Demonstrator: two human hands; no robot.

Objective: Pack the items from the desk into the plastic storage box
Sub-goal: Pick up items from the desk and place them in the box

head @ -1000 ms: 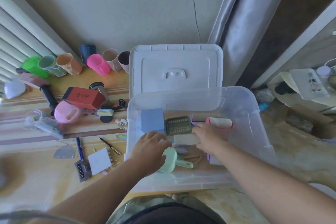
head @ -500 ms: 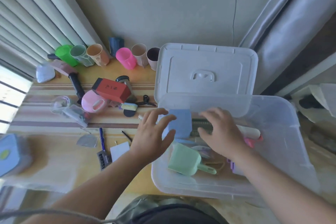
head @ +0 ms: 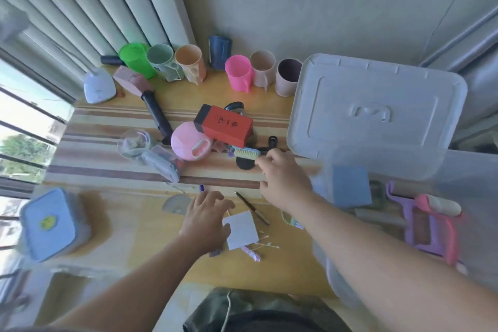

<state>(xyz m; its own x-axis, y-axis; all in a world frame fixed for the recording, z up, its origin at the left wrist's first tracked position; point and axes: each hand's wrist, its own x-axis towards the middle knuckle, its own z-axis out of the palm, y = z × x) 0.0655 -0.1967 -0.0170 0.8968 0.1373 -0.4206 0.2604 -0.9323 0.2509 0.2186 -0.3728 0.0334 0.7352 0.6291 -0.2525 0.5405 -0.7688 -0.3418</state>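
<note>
The desk [head: 113, 226] fills the middle and the 9 o'clock side of the view. The clear plastic storage box [head: 469, 224] stands at 3 o'clock, its wall reaching past the desk edge, and its white lid [head: 377, 105] leans upright behind it at 1 o'clock. Inside the box lie a blue block [head: 350, 186] and a purple and pink lint roller [head: 431, 221]. A blue lidded container [head: 48, 224] sits at 9 o'clock on the desk. A row of cups [head: 238, 73] lines the wall at 12 o'clock. At the centre a red box [head: 227, 127] rests beside a pink round case [head: 188, 144].

The right hand [head: 285, 180] reaches out over the desk, fingers loosely spread and holding nothing, fingertips at the end of a small brush [head: 246, 153]; whether they touch it I cannot tell. The left hand [head: 206, 217] hovers low, fingers spread and empty, over the edge of a white card [head: 242, 229]. A pen [head: 252, 207] lies between the hands, and cotton swabs [head: 265, 244] lie at 6 o'clock of the card.
</note>
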